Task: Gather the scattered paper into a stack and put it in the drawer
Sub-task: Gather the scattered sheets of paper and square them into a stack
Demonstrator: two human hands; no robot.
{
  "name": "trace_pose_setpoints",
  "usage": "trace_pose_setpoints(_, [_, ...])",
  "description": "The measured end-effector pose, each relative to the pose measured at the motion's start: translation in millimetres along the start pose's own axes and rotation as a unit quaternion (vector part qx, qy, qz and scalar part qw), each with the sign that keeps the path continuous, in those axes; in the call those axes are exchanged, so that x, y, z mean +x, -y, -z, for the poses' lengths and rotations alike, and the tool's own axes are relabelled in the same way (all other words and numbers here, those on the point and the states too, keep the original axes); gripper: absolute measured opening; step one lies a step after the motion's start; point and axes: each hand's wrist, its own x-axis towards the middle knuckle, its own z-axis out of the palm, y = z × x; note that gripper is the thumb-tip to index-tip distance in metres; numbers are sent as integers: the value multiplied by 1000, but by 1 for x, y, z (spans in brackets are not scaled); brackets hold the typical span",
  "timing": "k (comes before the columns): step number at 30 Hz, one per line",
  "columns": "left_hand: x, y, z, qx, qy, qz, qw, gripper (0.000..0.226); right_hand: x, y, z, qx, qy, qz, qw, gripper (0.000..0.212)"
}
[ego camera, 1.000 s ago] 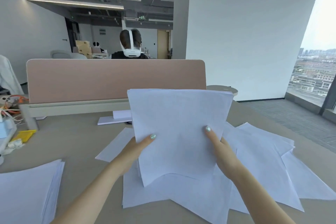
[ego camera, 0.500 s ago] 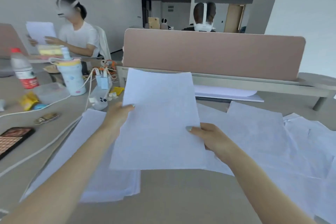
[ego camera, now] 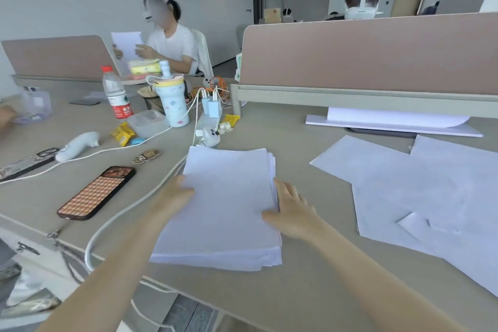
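Both hands flank stack (ego camera: 226, 205) on desk: left hand (ego camera: 175, 194) flat-fingered at its left edge, right hand (ego camera: 292, 210) loosely spread at its right edge. You square edges first; loose sheets (ego camera: 420, 191) wait off to right hand's side.

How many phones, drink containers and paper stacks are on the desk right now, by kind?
Phones: 2, the checkered-case phone and the dark phone
Drink containers: 2, the water bottle and the pastel cup
Gathered paper stacks: 1, the paper stack between the left hand and right hand
Total: 5
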Motion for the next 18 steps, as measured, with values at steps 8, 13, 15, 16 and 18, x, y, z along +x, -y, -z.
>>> trace_pose_setpoints(8, [-2,-10,-32,3,33,12,999,50,-5,-13,-5,-37,-20,4,999,51])
trace_pose_setpoints(13, [-6,-28,-72,-24,80,-5,997,51,-11,-46,17,-31,-54,-34,998,52])
trace_pose_setpoints(15, [-9,-35,-86,6,99,-18,995,55,-14,-58,23,-21,-64,-40,997,52])
trace_pose_setpoints(16, [-9,-38,-93,28,107,-24,994,54,-15,-63,25,-22,-66,-38,997,52])
trace_pose_setpoints(18, [-12,-46,-103,76,106,-36,991,38,-14,-70,26,-21,-70,-27,997,52])
